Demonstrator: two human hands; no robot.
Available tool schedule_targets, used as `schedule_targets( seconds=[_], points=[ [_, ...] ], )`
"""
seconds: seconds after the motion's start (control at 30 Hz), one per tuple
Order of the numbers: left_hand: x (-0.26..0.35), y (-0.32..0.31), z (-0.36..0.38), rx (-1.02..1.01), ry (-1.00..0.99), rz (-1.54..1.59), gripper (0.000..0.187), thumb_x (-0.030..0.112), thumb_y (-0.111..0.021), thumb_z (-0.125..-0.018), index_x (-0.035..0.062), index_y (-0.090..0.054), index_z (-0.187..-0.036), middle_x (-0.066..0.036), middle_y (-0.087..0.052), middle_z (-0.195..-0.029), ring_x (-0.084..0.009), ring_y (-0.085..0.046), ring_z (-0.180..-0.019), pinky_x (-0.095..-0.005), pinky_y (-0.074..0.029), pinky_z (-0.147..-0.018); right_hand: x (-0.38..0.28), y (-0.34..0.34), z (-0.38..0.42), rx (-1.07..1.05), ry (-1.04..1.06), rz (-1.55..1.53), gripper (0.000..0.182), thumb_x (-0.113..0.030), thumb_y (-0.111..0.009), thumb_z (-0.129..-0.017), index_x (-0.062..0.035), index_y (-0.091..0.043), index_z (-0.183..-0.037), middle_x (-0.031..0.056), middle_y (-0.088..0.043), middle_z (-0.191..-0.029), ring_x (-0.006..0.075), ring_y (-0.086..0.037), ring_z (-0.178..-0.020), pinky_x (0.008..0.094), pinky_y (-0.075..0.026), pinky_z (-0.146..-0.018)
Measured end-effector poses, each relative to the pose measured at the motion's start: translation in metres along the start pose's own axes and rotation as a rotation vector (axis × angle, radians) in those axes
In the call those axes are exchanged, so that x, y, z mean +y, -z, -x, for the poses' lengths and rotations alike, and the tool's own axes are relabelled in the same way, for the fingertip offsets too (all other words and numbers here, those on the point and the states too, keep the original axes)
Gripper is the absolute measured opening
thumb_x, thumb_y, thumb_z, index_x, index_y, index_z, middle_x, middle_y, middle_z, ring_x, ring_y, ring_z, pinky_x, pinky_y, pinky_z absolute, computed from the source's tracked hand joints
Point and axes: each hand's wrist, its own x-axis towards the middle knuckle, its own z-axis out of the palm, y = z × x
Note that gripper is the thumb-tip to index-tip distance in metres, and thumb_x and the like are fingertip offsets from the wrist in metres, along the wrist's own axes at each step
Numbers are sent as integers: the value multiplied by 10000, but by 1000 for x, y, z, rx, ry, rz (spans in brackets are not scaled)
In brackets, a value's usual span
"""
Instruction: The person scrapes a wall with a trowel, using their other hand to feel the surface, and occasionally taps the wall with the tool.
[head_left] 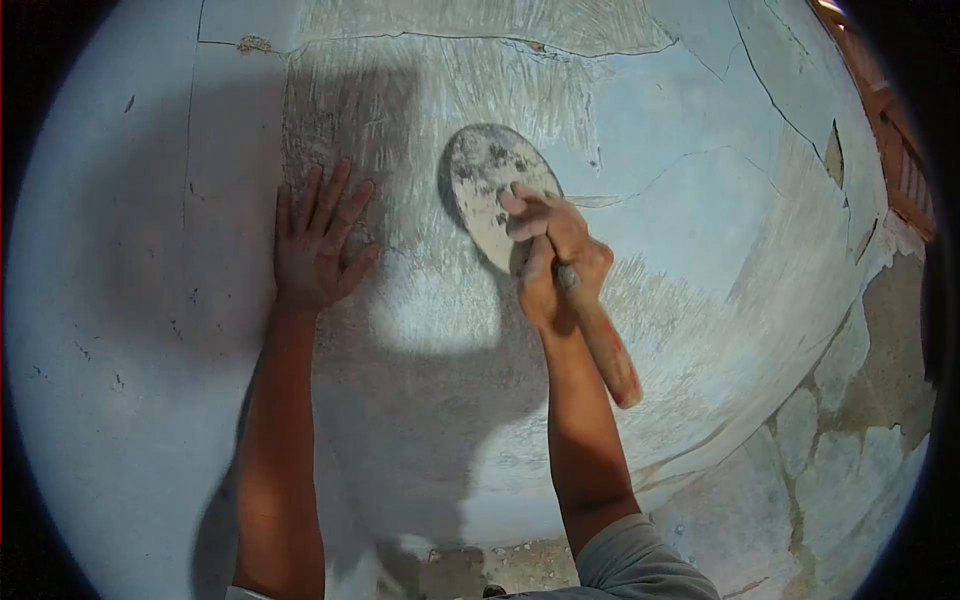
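Note:
My left hand point(322, 245) lies flat on the pale blue wall surface point(120, 260), its fingers spread and pointing up, over a scratched grey patch point(350, 120). To its right, my right hand point(562, 250) is closed round a trowel with an oval blade point(495, 190) and a wooden handle point(612, 355) marked with red. The blade is light, with dark smudges, and lies against or close over the scratched area. The handle points down and to the right, past my right forearm.
Cracks point(780, 105) run across the top and upper right of the surface. Flaking plaster point(840, 470) shows at the lower right. Reddish-brown slats point(900, 150) stand at the upper right edge. Rubble point(500, 565) lies at the bottom.

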Motion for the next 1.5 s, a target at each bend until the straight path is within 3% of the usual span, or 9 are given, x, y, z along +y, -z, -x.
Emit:
schedule_targets(
  seconds=[0.17, 0.43, 0.7, 0.9, 1.0, 1.17, 1.23, 1.33, 1.5],
  points=[
    [-2, -2, 0, 14, 4, 13, 809, 525, -650, -956, 264, -385, -1675, -90, -271, -1778, -402, -237, -1625, -688, -122, -1277, 5, 28, 73, -74, 15, 105, 213, 75, -526, -910, -42, -663, -796, 165, -824, -972, 303, -777, -1140, 470, -547, -1054],
    [1, 0, 1, -4, 14, 10, 803, 521, -659, -950, 267, -402, -1668, -84, -288, -1773, -401, -242, -1624, -699, -128, -1271, 10, -15, -46, -23, 126, -53, 151, 68, -565, -878, -28, -662, -814, 161, -816, -956, 336, -788, -1085, 461, -565, -1030],
    [-1, -3, 3, 4, 8, 15, 788, 558, -622, -976, 263, -395, -1671, -80, -281, -1775, -393, -244, -1624, -696, -128, -1271, 27, 30, 101, 38, 1, 34, 242, -10, -530, -962, -82, -650, -764, 152, -831, -998, 321, -773, -1146, 518, -530, -1067],
    [3, 1, 0, 18, 23, 11, 818, 543, -709, -933, 311, -410, -1658, -45, -287, -1774, -374, -273, -1614, -716, -165, -1261, 13, 10, -2, 16, 70, -8, 199, 16, -532, -944, -57, -669, -819, 161, -826, -1019, 325, -768, -1158, 490, -522, -1093],
    [2, 1, 1, 3, 8, 18, 783, 500, -645, -970, 257, -395, -1671, -78, -269, -1780, -389, -226, -1632, -689, -117, -1275, 7, 26, 30, -31, -20, 36, 309, -159, -543, -1042, -19, -683, -805, 195, -821, -1023, 350, -755, -1157, 505, -503, -1103],
    [3, -1, 3, 23, 6, 28, 784, 466, -660, -965, 258, -392, -1672, -86, -284, -1774, -390, -232, -1630, -685, -121, -1277, 11, 32, 74, 25, -73, -1, 249, -83, -534, -1004, -33, -671, -801, 183, -820, -1031, 342, -770, -1131, 478, -538, -1057],
    [3, 0, 1, 19, 0, 22, 781, 466, -661, -965, 256, -398, -1669, -89, -294, -1770, -392, -240, -1626, -682, -124, -1278, 17, 19, 38, 35, -122, -75, 362, -168, -512, -1078, 4, -661, -798, 228, -805, -1069, 339, -757, -1137, 461, -565, -1002],
    [4, 1, 0, 16, -6, 11, 772, 472, -657, -965, 251, -409, -1663, -92, -307, -1765, -395, -254, -1621, -677, -129, -1280, 25, 11, -15, -18, 71, -73, 253, -16, -500, -1025, 26, -650, -825, 241, -789, -1123, 291, -760, -1109, 357, -595, -910],
    [3, 0, 2, 25, 5, 21, 776, 484, -658, -965, 248, -412, -1662, -93, -315, -1761, -399, -262, -1617, -676, -138, -1278, 16, 40, 57, -36, -91, -73, 349, -144, -522, -1072, 4, -654, -785, 217, -811, -1033, 342, -749, -1151, 513, -489, -1119]
  ],
)
